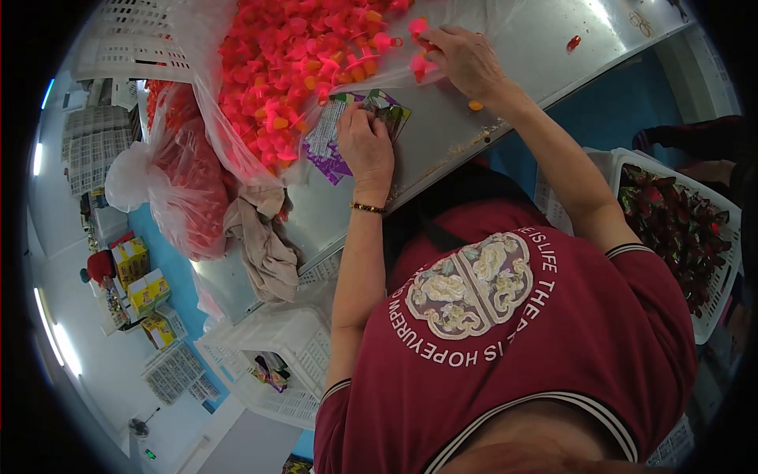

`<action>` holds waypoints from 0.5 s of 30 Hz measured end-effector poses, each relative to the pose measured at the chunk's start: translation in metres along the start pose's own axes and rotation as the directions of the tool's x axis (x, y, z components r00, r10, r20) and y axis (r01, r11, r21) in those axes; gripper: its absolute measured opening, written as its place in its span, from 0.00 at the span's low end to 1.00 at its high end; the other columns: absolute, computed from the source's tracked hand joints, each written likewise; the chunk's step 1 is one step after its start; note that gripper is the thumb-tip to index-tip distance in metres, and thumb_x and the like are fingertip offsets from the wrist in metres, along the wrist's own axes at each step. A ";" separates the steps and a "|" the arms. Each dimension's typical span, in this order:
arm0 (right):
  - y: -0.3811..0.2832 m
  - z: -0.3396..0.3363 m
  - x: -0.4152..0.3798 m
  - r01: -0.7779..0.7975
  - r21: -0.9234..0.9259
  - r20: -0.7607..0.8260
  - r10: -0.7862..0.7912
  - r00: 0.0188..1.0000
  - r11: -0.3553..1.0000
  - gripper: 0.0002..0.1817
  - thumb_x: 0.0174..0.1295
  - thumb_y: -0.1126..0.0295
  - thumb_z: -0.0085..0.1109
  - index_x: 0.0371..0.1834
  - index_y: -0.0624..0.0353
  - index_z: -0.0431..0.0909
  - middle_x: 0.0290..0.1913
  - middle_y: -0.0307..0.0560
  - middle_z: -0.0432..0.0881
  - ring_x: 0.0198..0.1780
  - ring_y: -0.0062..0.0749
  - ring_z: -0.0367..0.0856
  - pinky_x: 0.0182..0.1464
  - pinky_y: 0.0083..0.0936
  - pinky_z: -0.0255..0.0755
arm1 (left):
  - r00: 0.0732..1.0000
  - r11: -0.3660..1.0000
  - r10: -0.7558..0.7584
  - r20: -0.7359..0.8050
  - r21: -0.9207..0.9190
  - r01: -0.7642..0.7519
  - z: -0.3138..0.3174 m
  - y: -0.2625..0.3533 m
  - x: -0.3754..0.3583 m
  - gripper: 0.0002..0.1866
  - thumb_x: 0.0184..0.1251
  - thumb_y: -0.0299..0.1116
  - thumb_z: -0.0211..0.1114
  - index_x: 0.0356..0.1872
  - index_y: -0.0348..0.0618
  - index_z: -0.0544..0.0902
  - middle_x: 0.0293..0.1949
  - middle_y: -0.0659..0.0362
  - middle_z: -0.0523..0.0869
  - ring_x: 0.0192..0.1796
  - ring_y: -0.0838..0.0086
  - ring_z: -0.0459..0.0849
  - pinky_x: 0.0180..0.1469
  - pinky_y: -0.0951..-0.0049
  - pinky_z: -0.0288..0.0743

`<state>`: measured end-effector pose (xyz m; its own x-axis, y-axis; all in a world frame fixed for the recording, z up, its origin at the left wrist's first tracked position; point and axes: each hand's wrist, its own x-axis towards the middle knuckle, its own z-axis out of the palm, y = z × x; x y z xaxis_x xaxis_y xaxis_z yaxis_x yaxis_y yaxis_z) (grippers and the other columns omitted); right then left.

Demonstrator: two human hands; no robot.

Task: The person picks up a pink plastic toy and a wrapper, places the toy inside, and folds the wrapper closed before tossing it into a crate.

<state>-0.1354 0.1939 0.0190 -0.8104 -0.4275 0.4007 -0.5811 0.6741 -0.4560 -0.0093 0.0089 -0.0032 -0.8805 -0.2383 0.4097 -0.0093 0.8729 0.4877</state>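
A large heap of bright pink pacifier-shaped pieces [292,59], some with orange parts, lies on clear plastic on the metal table. My left hand [367,150], with a beaded bracelet on its wrist, has its fingers closed on a purple and green printed packet [328,138] at the near side of the heap. More of the printed packets seem to lie under that hand. To the right, my right hand [467,63] curls its fingers at a pink pacifier-shaped piece [421,66]. Another pink piece [418,28] touches or nearly touches its fingertips.
An orange piece [474,105] and a red piece [573,43] lie on the metal table [521,47]. A beige cloth [264,245] hangs over its edge beside a tied bag [185,174]. White crates stand below, one holding dark red packets [671,229]. Another person's dark sleeve shows at right.
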 end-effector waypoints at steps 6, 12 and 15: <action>-0.028 0.003 0.000 -0.193 0.685 -0.005 0.268 0.963 0.703 0.16 0.62 0.72 0.61 0.53 0.61 0.76 0.37 0.42 0.83 0.38 0.24 0.82 0.44 0.21 0.77 | 0.994 0.984 -0.108 0.024 -0.140 0.110 0.000 0.001 -0.001 0.05 0.54 0.21 0.64 0.31 0.33 0.78 0.47 0.50 0.82 0.51 0.56 0.78 0.53 0.60 0.72; -0.059 0.032 -0.009 -0.334 0.854 0.196 0.347 0.917 0.400 0.12 0.61 0.74 0.62 0.47 0.63 0.78 0.34 0.38 0.82 0.38 0.18 0.80 0.45 0.18 0.76 | 0.993 0.979 -0.114 -0.010 -0.169 0.110 -0.002 0.003 -0.003 0.04 0.55 0.22 0.64 0.31 0.32 0.78 0.46 0.49 0.82 0.49 0.55 0.80 0.51 0.61 0.73; -0.061 0.029 -0.018 -0.305 0.729 0.207 0.227 0.952 0.613 0.11 0.60 0.75 0.62 0.45 0.63 0.77 0.34 0.42 0.83 0.38 0.24 0.82 0.44 0.21 0.75 | 0.993 0.974 -0.116 -0.018 -0.199 0.110 -0.001 0.000 -0.005 0.04 0.56 0.22 0.63 0.31 0.32 0.78 0.46 0.49 0.82 0.47 0.55 0.80 0.50 0.61 0.74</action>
<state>-0.0873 0.1429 0.0164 -0.9188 -0.3781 0.1130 -0.1637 0.1046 -0.9810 -0.0045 0.0095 -0.0042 -0.8647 -0.3458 0.3643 -0.0118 0.7391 0.6735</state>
